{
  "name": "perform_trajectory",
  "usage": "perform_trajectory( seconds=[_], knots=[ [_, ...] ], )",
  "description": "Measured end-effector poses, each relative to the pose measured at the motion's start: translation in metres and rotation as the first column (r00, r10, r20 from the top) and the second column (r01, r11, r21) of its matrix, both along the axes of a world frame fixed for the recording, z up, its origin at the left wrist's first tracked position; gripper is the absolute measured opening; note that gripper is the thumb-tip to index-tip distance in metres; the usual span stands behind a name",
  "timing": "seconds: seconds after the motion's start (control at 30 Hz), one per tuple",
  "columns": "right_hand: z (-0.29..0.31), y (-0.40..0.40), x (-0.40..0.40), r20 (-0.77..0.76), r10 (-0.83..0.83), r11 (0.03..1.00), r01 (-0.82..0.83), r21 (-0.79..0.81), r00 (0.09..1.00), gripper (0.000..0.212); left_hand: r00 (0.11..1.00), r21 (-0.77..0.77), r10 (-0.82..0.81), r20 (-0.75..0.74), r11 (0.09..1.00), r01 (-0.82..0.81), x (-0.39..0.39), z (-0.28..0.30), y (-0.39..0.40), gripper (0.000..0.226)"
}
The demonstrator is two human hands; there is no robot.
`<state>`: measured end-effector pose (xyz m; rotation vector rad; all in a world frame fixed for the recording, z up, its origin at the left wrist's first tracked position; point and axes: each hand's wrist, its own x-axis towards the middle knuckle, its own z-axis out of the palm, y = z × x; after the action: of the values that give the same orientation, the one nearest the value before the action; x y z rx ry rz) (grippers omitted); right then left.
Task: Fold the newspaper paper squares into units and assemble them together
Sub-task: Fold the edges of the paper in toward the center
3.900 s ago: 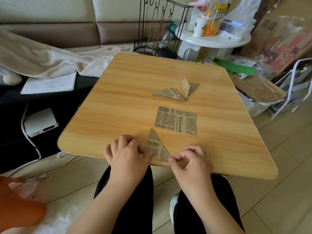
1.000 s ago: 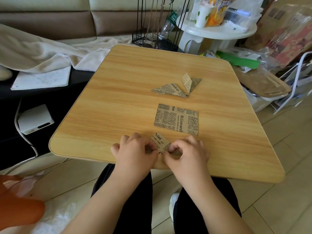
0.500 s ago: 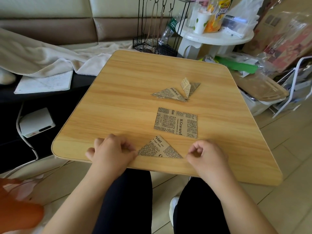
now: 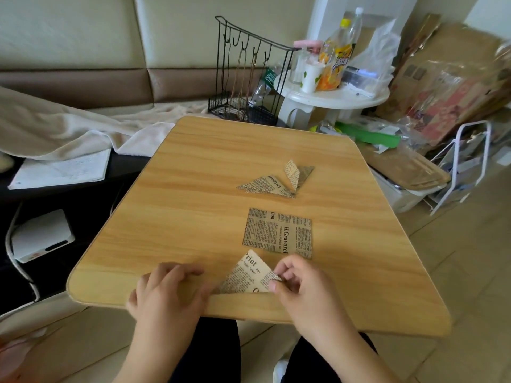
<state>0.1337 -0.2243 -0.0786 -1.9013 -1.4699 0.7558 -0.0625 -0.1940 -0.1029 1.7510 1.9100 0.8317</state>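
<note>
A newspaper-print triangle (image 4: 246,277) lies near the front edge of the wooden table (image 4: 193,217). My right hand (image 4: 301,286) pinches the triangle's right corner between thumb and fingers and lifts it a little. My left hand (image 4: 168,288) rests curled on the table at the triangle's left corner; whether it touches the paper is hidden. Just beyond lies a flat newspaper square (image 4: 278,233). Farther back sit two folded units: a flat triangle (image 4: 266,186) and a smaller piece (image 4: 298,176) with a flap standing up.
Behind the table stand a black wire rack (image 4: 246,78) and a white round side table (image 4: 334,98) with bottles and a cup. A sofa with a beige blanket (image 4: 69,128) is on the left. Boxes, bags and a white frame crowd the right.
Both hands had pulled apart from the triangle half a second ago. Now my right hand has come back and taken its right corner, and my left hand has closed in on the left corner.
</note>
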Motion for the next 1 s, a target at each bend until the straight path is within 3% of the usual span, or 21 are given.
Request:
perform_trajectory(
  seconds=[0.13,0.2,0.27,0.33,0.43,0.53,0.63,0.7,0.77,0.83,0.9,1.0],
  knots=[
    [0.013,0.037,0.03,-0.377,-0.186,0.966,0.24,0.099,0.907,0.014,0.997,0.086,0.031,0.066,0.996,-0.036,-0.002,-0.002,0.003,0.034],
    [0.021,0.071,0.044,-0.428,-0.229,0.944,0.307,0.123,0.874,0.014,0.998,0.14,0.009,0.069,0.99,-0.018,0.001,-0.003,0.006,0.02],
    [0.024,0.108,0.052,-0.417,-0.225,0.944,0.303,0.131,0.881,0.014,0.999,0.16,-0.019,0.032,0.987,0.014,0.005,-0.002,0.01,0.029],
    [0.017,0.141,0.058,-0.329,-0.214,0.959,0.262,0.108,0.92,0.014,0.998,0.175,-0.06,-0.012,0.983,0.062,0.008,-0.006,0.013,0.034],
    [-0.001,0.171,0.067,-0.043,-0.244,0.966,0.246,0.083,0.969,0.021,0.993,0.187,-0.11,-0.045,0.975,0.116,0.006,-0.009,0.019,0.035],
    [0.001,0.159,0.07,0.18,-0.247,0.951,0.203,0.232,0.952,0.022,0.99,0.215,-0.142,-0.026,0.966,0.144,-0.001,-0.013,0.024,0.035],
    [0.012,0.114,0.064,0.27,0.069,0.984,-0.11,0.138,0.96,0.032,0.986,0.245,-0.168,0.003,0.956,0.163,-0.001,-0.013,0.026,0.036],
    [0.013,0.081,0.062,0.379,0.286,0.951,-0.31,0.002,0.88,0.053,0.984,0.256,-0.178,0.006,0.952,0.17,0.005,-0.013,0.025,0.034],
    [0.003,0.06,0.068,0.459,0.345,0.933,-0.355,-0.068,0.819,0.068,0.982,0.269,-0.189,0.021,0.947,0.176,0.011,-0.014,0.024,0.032],
    [-0.009,0.05,0.072,0.442,0.288,0.952,-0.304,-0.037,0.849,0.063,0.975,0.276,-0.215,0.06,0.942,0.191,0.016,-0.015,0.021,0.031],
    [-0.019,0.046,0.074,0.443,0.202,0.961,-0.263,0.08,0.873,0.042,0.964,0.273,-0.253,0.086,0.936,0.221,0.02,-0.014,0.017,0.031],
    [-0.023,0.042,0.071,0.542,0.177,0.923,-0.329,0.197,0.822,0.025,0.948,0.243,-0.303,0.1,0.931,0.272,0.02,-0.011,0.01,0.027]
  ],
)
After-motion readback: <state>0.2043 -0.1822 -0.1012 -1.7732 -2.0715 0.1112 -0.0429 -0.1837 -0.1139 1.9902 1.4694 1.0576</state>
